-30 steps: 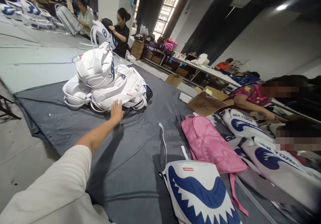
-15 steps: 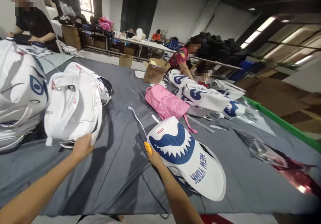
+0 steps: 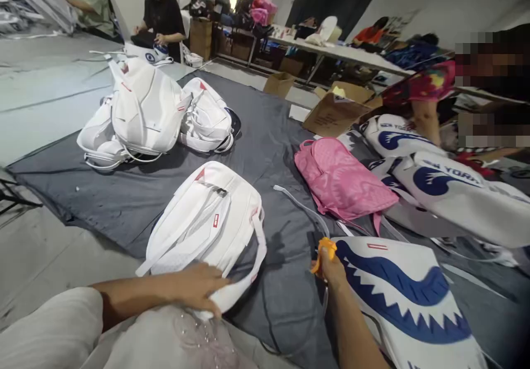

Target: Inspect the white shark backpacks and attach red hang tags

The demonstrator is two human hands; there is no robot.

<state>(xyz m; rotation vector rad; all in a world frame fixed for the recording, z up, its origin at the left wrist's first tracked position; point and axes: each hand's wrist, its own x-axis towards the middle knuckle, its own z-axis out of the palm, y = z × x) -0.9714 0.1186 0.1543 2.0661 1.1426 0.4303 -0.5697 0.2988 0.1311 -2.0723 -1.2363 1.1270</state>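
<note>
A white backpack (image 3: pixel 232 209) lies straps-up on the grey cloth close in front of me. My left hand (image 3: pixel 201 289) lies across its lower end, fingers curled over a white shoulder strap (image 3: pixel 259 247). My right hand (image 3: pixel 333 269) is closed around a small orange tool (image 3: pixel 326 250); its working end is hidden, so its kind cannot be told. Beside that hand lies a white bag with a blue shark-mouth print (image 3: pixel 397 297), partly out of view at the bottom. A pale strap (image 3: pixel 300 203) stretches along the cloth above the orange tool.
White backpacks (image 3: pixel 149 104) are piled at the far left, another (image 3: pixel 207 115) beside them. A pink backpack (image 3: pixel 343 181) and several white printed bags (image 3: pixel 447 181) lie to the right. Beyond are a cardboard box (image 3: pixel 337 110) and co-workers, one in black (image 3: pixel 165 19).
My view has swung left. The white backpack under my left hand has come closer to me, away from the bags behind it. The orange tool stays in my right hand.
</note>
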